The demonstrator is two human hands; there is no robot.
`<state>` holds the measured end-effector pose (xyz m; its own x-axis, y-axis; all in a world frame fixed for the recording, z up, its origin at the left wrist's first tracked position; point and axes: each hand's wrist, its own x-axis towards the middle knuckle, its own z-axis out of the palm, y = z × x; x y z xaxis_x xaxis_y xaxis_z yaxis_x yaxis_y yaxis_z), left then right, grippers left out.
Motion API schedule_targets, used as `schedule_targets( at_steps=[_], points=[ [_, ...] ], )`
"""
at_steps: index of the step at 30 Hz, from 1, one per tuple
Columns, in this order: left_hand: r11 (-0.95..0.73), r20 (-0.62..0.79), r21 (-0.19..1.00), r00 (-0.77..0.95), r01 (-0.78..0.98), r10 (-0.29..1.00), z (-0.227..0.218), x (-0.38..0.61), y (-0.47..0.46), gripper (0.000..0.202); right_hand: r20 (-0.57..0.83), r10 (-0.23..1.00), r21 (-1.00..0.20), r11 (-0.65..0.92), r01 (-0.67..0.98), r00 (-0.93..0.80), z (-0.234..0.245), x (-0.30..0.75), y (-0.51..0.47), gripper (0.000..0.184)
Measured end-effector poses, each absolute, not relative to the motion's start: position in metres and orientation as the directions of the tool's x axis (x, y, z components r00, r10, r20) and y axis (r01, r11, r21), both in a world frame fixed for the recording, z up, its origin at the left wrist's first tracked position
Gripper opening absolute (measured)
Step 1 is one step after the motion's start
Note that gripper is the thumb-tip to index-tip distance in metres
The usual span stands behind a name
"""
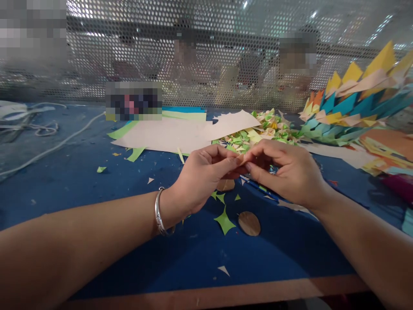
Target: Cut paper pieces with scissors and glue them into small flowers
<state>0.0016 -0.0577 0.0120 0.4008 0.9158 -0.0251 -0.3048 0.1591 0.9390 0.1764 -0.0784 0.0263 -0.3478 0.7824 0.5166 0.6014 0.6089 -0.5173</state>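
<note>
Above the blue tabletop, my left hand (206, 174) and my right hand (282, 172) meet with thumbs and fingertips pinched together. Between them is a small pale peach piece of paper (241, 162), mostly hidden by the fingers. Below the hands lie a green four-pointed paper scrap (225, 221) and a brown oval piece (249, 223). A second brown piece (226, 185) shows partly under my left hand. Beneath my right hand a blue pen-like stick (258, 186) lies slantwise, partly covered.
Pale paper sheets (164, 134) lie behind the hands, beside a heap of green and cream paper scraps (274, 125). At right stands a layered pointed-paper construction (361, 101). A white cord (74, 133) crosses the left side. A perforated metal screen (219, 56) closes off the back.
</note>
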Motion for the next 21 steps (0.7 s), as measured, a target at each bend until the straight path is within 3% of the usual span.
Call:
schedule_targets(
  at_steps=[8,16,21],
  points=[
    [0.144,-0.050,0.958,0.352,-0.248,0.935,0.0097,0.0023,-0.0566,0.015,0.556,0.711,-0.388,0.681,0.621,-0.431,0.0231,0.1763,-0.0759,0.007],
    [0.173,-0.052,0.936,0.368,-0.305,0.928,0.0119,0.0025,-0.0609,0.012,0.509,0.806,-0.580,0.580,0.571,-0.301,0.0219,0.1727,-0.0772,0.010],
    [0.165,-0.018,0.929,0.404,-0.330,0.915,0.0098,0.0010,-0.0620,0.012,0.498,0.833,-0.635,0.540,0.552,-0.242,0.0234,0.1708,-0.0781,0.010]
  ],
)
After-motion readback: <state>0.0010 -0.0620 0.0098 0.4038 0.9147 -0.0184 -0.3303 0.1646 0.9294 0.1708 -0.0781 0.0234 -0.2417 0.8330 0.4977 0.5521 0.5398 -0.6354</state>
